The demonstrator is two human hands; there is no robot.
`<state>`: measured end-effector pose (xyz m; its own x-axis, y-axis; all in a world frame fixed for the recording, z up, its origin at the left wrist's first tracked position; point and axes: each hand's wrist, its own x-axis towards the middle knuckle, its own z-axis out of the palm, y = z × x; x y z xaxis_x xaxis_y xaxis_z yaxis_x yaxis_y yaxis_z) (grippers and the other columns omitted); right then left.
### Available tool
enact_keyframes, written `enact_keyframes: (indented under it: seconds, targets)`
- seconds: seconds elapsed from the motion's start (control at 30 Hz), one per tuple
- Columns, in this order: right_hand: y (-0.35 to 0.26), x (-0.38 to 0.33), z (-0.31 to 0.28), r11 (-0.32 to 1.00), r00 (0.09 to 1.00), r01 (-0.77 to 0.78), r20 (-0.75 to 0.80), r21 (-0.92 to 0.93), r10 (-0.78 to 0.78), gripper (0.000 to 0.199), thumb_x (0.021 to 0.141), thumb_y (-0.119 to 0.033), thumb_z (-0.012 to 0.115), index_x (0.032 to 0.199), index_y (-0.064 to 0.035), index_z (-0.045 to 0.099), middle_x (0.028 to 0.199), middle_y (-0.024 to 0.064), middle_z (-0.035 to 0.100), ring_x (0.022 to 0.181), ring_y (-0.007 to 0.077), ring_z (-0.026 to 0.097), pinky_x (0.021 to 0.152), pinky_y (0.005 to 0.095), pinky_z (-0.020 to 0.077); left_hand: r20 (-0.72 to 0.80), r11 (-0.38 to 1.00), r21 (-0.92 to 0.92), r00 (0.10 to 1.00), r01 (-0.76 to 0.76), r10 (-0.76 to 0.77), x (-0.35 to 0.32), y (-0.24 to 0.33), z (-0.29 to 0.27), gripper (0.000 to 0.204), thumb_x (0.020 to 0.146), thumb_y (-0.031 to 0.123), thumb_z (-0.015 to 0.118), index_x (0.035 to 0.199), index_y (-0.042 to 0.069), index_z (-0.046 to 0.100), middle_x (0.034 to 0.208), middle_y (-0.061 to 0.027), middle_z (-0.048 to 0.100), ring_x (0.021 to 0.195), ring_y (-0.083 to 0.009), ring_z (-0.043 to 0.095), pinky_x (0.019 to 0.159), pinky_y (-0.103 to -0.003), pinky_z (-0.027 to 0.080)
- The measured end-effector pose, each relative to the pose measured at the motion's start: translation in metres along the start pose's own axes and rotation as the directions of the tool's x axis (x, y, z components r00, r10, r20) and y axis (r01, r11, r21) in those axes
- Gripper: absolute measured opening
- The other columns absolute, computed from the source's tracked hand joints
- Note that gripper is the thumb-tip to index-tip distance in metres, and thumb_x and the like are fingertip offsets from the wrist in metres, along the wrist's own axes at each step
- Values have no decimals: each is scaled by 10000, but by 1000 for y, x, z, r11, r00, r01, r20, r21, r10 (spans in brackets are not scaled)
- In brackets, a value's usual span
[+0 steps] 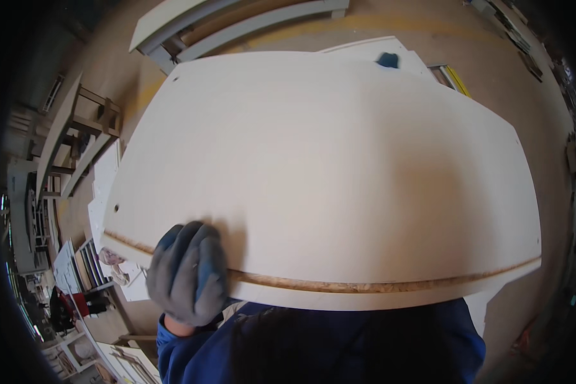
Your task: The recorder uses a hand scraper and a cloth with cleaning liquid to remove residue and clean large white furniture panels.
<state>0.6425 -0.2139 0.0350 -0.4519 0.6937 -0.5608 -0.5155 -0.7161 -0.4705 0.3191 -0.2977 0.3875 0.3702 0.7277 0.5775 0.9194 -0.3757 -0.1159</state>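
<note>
A large white board [288, 173] fills the middle of the view, with a groove baring brown chipboard along its near side and small holes near its left edge. My left hand [191, 272], in a grey and blue work glove, is closed over the near edge, left of the middle. At the far edge the dark blue fingertips of my right hand [388, 60] curl over the board. The rest of that hand and its arm are hidden beneath the board.
A long pale bench or frame [237, 32] stands beyond the board. Wooden racks [83, 137] stand at the left, with a person [64, 310] in dark and red clothing lower down. More white panels [365, 45] show behind the board.
</note>
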Motion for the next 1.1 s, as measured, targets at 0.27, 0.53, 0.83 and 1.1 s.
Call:
enact_keyframes:
  seconds: [0.27,0.53,0.83,1.1]
  targets:
    - [10,-46,-23,990,992,130,-4,57,-130,910,741,-875,310,959,-33,578,862,169,622,785,338,625,687,455,558,-311,920,-39,880,-389,358,33,30,11,109,724,-5,618,831,12,628,856,-127,671,789,-253,673,667,-342,580]
    - [25,-135,-88,903,930,365,-139,227,-341,910,735,-882,301,938,-40,578,841,163,620,764,333,622,670,448,555,-641,607,-302,628,-735,442,99,135,34,128,710,39,555,814,3,619,731,-104,636,728,-247,681,661,-340,578]
    - [116,-312,-187,412,521,852,-608,324,-599,909,729,-889,290,914,-47,578,818,157,618,741,327,618,650,441,552,-671,44,-417,341,-908,658,150,310,74,236,610,96,634,829,17,670,829,-116,661,706,-214,656,637,-344,572]
    - [282,-391,-176,-240,-77,971,-948,-1,-308,909,724,-896,280,893,-54,579,797,151,616,721,322,615,632,435,549,-903,-577,-237,-42,-781,428,149,530,95,240,808,215,668,878,-15,658,726,-60,574,641,-185,606,590,-285,557]
